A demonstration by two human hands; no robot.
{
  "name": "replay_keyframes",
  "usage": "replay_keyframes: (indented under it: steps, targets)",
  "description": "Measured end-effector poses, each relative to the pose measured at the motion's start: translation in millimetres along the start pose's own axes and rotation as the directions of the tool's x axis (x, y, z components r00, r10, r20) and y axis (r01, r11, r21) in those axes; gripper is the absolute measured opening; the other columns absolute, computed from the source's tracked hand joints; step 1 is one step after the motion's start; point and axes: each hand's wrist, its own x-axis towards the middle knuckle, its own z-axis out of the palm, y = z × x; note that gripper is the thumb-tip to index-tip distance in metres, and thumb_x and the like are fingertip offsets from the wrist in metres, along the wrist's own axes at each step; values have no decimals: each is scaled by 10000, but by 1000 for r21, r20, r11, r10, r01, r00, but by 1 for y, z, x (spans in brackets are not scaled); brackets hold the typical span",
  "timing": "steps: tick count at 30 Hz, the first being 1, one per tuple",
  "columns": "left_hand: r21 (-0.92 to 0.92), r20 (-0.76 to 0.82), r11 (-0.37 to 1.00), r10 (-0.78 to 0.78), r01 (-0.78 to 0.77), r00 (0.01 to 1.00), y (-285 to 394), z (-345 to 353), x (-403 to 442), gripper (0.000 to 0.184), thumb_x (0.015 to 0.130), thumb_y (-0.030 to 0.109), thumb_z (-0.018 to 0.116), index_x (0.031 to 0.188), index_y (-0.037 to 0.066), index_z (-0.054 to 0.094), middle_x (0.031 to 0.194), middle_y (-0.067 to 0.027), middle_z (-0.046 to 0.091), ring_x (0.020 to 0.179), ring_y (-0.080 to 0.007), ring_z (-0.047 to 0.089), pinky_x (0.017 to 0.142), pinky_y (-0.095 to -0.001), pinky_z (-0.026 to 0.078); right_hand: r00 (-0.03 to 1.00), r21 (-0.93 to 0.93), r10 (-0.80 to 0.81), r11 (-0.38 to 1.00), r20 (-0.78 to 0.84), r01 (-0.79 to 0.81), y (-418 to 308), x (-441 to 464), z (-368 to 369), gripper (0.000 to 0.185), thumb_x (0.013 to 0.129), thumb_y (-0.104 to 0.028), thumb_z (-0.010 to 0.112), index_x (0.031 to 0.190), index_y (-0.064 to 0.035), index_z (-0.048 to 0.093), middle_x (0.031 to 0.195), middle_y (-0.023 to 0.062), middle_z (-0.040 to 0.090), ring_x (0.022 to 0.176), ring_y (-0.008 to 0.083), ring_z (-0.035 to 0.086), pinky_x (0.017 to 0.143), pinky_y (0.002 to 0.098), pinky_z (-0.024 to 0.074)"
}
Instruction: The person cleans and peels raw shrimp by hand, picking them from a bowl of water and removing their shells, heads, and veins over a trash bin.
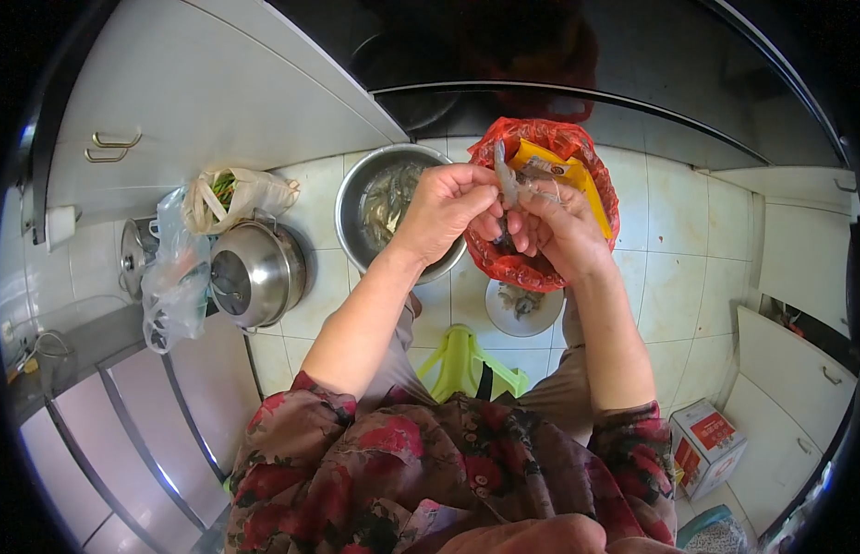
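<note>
A grey shrimp [506, 175] is pinched between my two hands above a bin lined with a red plastic bag [483, 152]. My left hand [453, 205] is closed on it from the left, fingertips together. On the other side my right hand [561, 222] grips it, with thin feelers or legs sticking out by the fingers. To the left of the bag stands a metal basin [343, 214] with whole shrimp [389, 198] in liquid. Below the bag, a white bowl [520, 328] contains several shrimp pieces [520, 299] that look peeled.
A yellow packet [592, 198] lies in the red bag. A green plastic stool [460, 355] stands between my legs. To the left are a lidded steel pot [259, 272], a clear plastic bag [176, 277] and a bag of green vegetables [250, 198]. A carton [712, 452] sits at lower right.
</note>
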Motion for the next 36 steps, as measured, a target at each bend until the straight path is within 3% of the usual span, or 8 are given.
replay_keyframes:
  steps: [7,9,10,12,13,16,29,36]
  targets:
    - [-22,35,999,-44,45,998,-3,-5,2,134,903,106,574,978,-3,594,790,-62,630,612,-125,626,542,-240,537,998,-173,3,985,-55,-12,4,1,-1,140,894,-154,589,936,-24,621,778,64,645,628,114,618,555,224,481]
    - [-20,-19,997,-72,71,997,-2,-3,2,131,901,111,571,960,-4,591,771,-61,624,610,-128,628,538,-242,534,849,-668,-525,654,-61,356,7,4,5,299,812,-90,667,1093,-20,591,951,123,638,796,218,648,674,307,522]
    - [-19,-71,995,-100,98,992,-2,-2,2,130,898,116,568,942,-5,588,751,-60,617,609,-131,629,535,-244,531,849,-668,-526,652,-59,358,6,4,7,299,812,-90,667,1093,-20,591,951,123,638,796,218,648,674,307,522]
    - [-13,-128,993,-114,114,985,-2,1,3,120,895,108,554,920,-5,585,717,-55,601,585,-126,613,513,-239,509,726,-921,-676,192,126,338,3,3,10,498,725,-59,721,1192,-33,549,1092,158,587,963,325,596,820,398,496]
    - [-10,-182,991,-135,135,974,-2,3,4,114,892,101,540,898,-5,582,682,-49,585,561,-121,596,492,-233,487,705,-941,-687,90,179,326,10,5,10,504,696,-76,730,1173,-49,567,1121,156,567,1026,360,546,874,425,457]
    - [63,-176,993,-83,96,981,-9,1,6,100,880,83,516,856,3,572,637,-35,560,516,-104,545,454,-224,428,662,-954,-700,-98,268,283,25,9,15,424,743,-109,679,1146,-28,576,965,116,600,871,294,578,752,404,464]
    - [300,-99,954,37,-5,994,-9,2,5,71,876,34,497,850,1,554,664,-34,586,529,-87,553,469,-223,439,761,-975,-609,-137,223,176,36,12,14,460,728,-125,644,1141,45,534,840,132,589,810,305,610,736,415,488]
    - [226,-12,974,-13,15,1000,-7,-1,4,41,871,14,530,868,-12,561,680,-33,602,551,-96,605,494,-235,518,927,-857,-354,434,120,277,7,-3,2,288,879,-84,526,1138,41,536,922,245,613,843,383,624,719,443,480]
